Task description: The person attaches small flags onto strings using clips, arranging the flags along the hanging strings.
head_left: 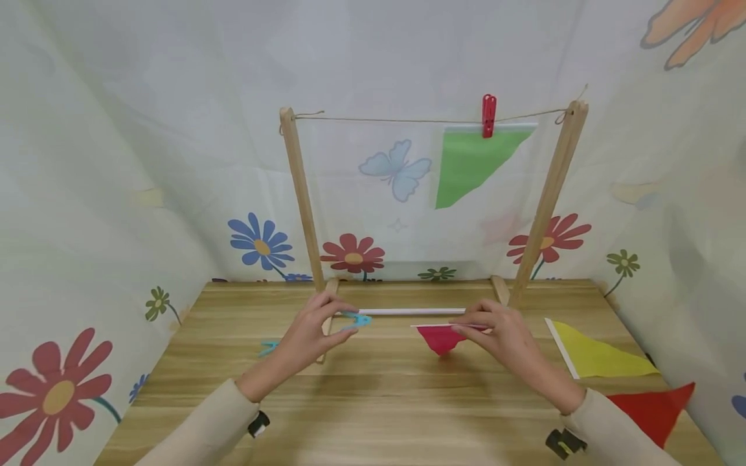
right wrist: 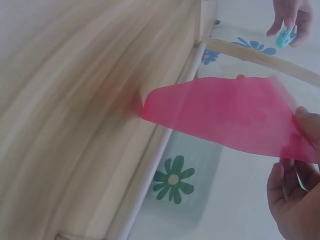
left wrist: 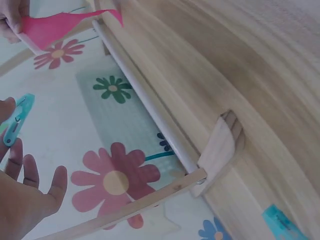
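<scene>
My left hand (head_left: 317, 327) pinches a light blue clothespin (head_left: 357, 320) between thumb and fingers, just in front of the wooden frame's left post (head_left: 303, 200); the same clothespin (left wrist: 16, 120) shows by my fingers in the left wrist view. A pink triangular flag (head_left: 441, 337) hangs from my right hand (head_left: 495, 330), which grips its white top edge. In the right wrist view the pink flag (right wrist: 225, 115) spreads wide above the tabletop. On the string (head_left: 396, 120) across the frame, a red clothespin (head_left: 488, 115) holds a green flag (head_left: 469, 162).
A second blue clothespin (head_left: 269, 347) lies on the wooden table (head_left: 379, 401) left of my left wrist. A yellow flag (head_left: 594, 356) and a red flag (head_left: 655, 408) lie at the right. A white rod (head_left: 419, 311) joins the frame's feet. Flower-print cloth walls surround the table.
</scene>
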{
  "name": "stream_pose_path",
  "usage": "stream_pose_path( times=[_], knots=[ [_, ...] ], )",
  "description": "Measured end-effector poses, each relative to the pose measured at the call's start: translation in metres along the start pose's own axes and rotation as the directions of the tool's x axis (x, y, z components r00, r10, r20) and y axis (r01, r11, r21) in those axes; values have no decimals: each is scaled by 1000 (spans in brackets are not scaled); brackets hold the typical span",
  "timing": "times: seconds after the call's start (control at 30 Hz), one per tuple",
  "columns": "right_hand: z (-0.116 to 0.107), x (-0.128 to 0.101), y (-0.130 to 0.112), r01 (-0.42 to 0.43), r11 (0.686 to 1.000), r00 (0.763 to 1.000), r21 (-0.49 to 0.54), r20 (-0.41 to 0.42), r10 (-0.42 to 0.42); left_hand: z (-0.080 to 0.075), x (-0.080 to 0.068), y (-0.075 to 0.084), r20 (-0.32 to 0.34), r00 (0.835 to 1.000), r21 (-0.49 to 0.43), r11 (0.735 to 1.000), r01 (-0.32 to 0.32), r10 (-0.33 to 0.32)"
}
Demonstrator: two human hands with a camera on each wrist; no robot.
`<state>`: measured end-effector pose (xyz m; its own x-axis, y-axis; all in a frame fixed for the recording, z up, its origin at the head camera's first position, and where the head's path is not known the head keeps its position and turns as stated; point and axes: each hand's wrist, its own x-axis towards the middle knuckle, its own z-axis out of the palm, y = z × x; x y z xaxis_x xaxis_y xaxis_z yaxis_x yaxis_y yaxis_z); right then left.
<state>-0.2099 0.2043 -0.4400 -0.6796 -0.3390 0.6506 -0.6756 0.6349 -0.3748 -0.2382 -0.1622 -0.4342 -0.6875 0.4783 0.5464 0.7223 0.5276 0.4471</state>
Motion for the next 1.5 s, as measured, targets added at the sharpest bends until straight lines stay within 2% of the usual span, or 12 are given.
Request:
stream_pose_path(
  times=[0.13, 0.27, 0.4, 0.5, 0.63, 0.8, 1.0, 1.3, 1.5],
  knots=[
    [0, 7, 0, 30, 999, 1000, 23, 0, -30, -4, 9, 1, 14, 999, 16, 999, -43, 43],
    [0, 13, -2, 13, 999, 1000, 38, 19, -14, -11, 20, 3, 8, 995, 33, 994, -104, 104],
    [-1, 20, -3, 9, 1000, 1000, 24, 11, -10, -19, 37, 6, -25, 979, 46, 979, -200, 201],
    [-3, 24, -3, 28, 1000, 1000, 11, -10, -28, -26, 50, 9, -26, 968, 56, 967, -247, 249],
    [-6, 28, -3, 44, 999, 998, -16, -33, -44, -36, 63, 16, 30, 966, 70, 963, -259, 258],
    [-9, 31, -3, 50, 998, 998, -49, -36, -52, -44, 72, 21, 91, 967, 81, 966, -244, 236],
    [-14, 34, -3, 53, 998, 997, -38, -54, -55, -47, 77, 24, 107, 970, 53, 973, -225, 219],
    [-19, 42, -6, 57, 998, 997, -38, -46, -59, -54, 88, 27, 120, 959, 64, 962, -265, 256],
    [-22, 49, -8, 71, 997, 996, -18, -46, -72, -61, 97, 31, 124, 945, 85, 946, -313, 302]
  ],
)
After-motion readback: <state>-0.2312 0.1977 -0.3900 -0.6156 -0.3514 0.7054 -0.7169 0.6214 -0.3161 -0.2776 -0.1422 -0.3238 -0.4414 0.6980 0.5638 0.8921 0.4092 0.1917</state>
